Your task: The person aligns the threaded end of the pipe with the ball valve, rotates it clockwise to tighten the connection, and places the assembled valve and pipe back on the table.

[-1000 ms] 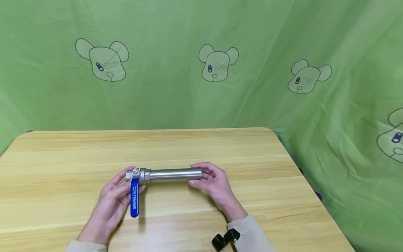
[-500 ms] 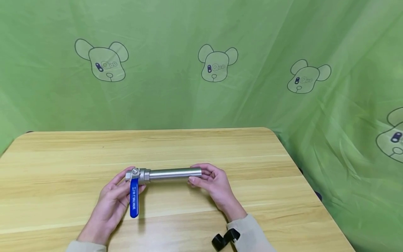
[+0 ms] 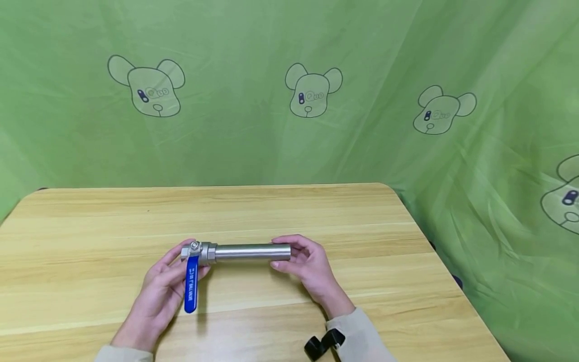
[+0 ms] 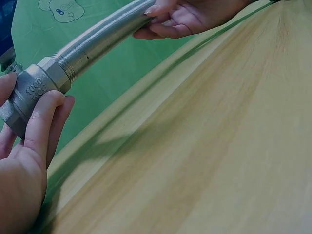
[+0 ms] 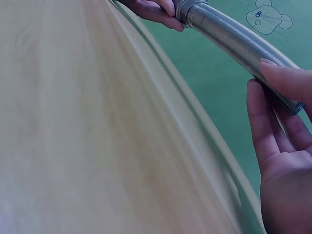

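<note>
A steel ball valve (image 3: pixel 206 253) with a blue lever handle (image 3: pixel 192 285) is joined to a straight steel pipe (image 3: pixel 251 251). The handle points toward the person. My left hand (image 3: pixel 158 296) grips the valve body between thumb and fingers, and raised lettering shows on the valve (image 4: pixel 39 90) in the left wrist view. Around the pipe's free right end, my right hand (image 3: pixel 312 269) holds with the thumb in front and the fingers behind. Screw threads show where the pipe (image 4: pixel 102 39) enters the valve. Both parts are held level above the table.
A pale wooden table (image 3: pixel 235 211) lies under both hands. Green cloth (image 3: pixel 235 125) with printed bear heads hangs behind it and on the right. A black device (image 3: pixel 324 344) sits by the right sleeve (image 3: pixel 359 337).
The pipe's right end dips slightly, then comes back level, while the right thumb and fingertips shift on it. The handle's lower end swings slightly left. My left hand stays nearly still.
</note>
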Motion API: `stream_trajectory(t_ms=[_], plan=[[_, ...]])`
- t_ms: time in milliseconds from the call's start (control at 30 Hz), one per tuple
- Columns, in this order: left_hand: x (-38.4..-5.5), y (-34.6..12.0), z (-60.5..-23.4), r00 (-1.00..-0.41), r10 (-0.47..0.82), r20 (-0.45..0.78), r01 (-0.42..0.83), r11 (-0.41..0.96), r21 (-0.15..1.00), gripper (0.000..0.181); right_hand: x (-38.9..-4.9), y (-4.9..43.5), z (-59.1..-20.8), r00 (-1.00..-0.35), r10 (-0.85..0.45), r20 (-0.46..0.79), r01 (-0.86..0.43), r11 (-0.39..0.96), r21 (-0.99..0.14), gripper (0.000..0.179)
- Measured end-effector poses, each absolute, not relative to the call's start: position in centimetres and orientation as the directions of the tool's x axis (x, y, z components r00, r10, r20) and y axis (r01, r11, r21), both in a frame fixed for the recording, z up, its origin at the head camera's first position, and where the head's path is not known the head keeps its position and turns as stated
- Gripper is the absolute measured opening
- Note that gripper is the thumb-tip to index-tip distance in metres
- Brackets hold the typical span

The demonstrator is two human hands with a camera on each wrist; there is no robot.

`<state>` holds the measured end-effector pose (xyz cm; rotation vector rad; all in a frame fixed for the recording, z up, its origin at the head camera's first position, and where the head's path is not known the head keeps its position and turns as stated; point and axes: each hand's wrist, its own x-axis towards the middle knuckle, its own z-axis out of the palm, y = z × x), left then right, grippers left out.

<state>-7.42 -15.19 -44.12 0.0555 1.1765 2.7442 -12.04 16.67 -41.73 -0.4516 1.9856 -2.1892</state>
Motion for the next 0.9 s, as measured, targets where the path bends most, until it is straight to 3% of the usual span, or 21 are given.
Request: stream_trajectory(t_ms=[633, 900], plan=[[-7.41, -15.27, -44.1, -0.984, 0.175, -0.026, -0.141, -0.69, 0.71, 0.044, -11.97, 16.45, -41.43, -0.952, -0.304, 0.044, -0.013, -0.104, -0.995, 0.053], [-7.47, -15.26, -44.12, -0.985, 0.17, -0.029, -0.139, -0.681, 0.719, 0.044, -12.09, 16.67, -41.76, -0.925, -0.351, 0.143, -0.11, -0.112, -0.988, 0.064]])
